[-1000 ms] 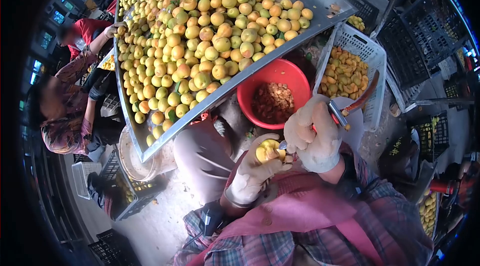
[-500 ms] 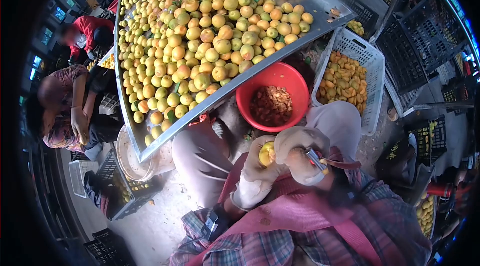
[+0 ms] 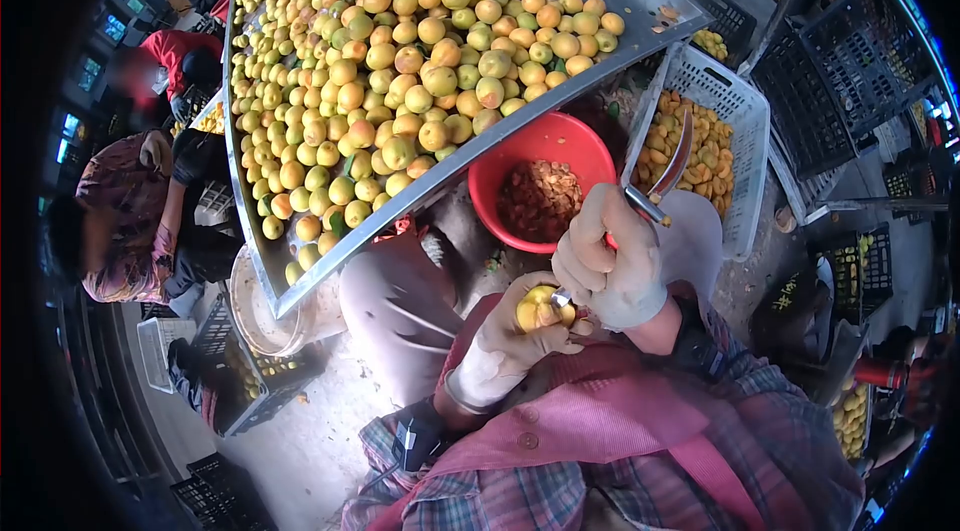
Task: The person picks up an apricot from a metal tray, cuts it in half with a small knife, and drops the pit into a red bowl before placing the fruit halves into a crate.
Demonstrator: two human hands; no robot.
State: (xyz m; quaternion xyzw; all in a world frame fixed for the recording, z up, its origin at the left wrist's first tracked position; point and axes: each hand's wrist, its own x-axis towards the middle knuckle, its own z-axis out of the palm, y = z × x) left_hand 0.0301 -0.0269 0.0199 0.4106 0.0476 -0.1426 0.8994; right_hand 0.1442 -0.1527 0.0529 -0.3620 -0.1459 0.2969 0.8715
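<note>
My left hand (image 3: 508,336), in a pale glove, is closed around a yellow apricot (image 3: 535,309) above my lap. My right hand (image 3: 615,256), also gloved, is closed on a curved knife (image 3: 677,159) whose blade sticks up past the thumb side. Below the same fist a small metal tip (image 3: 562,298) meets the apricot's right side. Whether tip and blade belong to one tool is hidden by the fingers. Just beyond my hands stands a red basin (image 3: 610,166) with brown pits (image 3: 541,199) in it.
A metal-edged sorting table (image 3: 650,21) heaped with apricots (image 3: 400,61) stands ahead. Right of the basin, a white crate (image 3: 748,146) holds cut apricot halves (image 3: 695,136). A white bucket (image 3: 262,306) sits under the table corner. People (image 3: 135,211) work at left; black crates (image 3: 850,61) stack at right.
My right hand has risen and turned over, so the curved blade now points up and the metal tip touches the apricot. My left hand still holds the fruit in nearly the same place.
</note>
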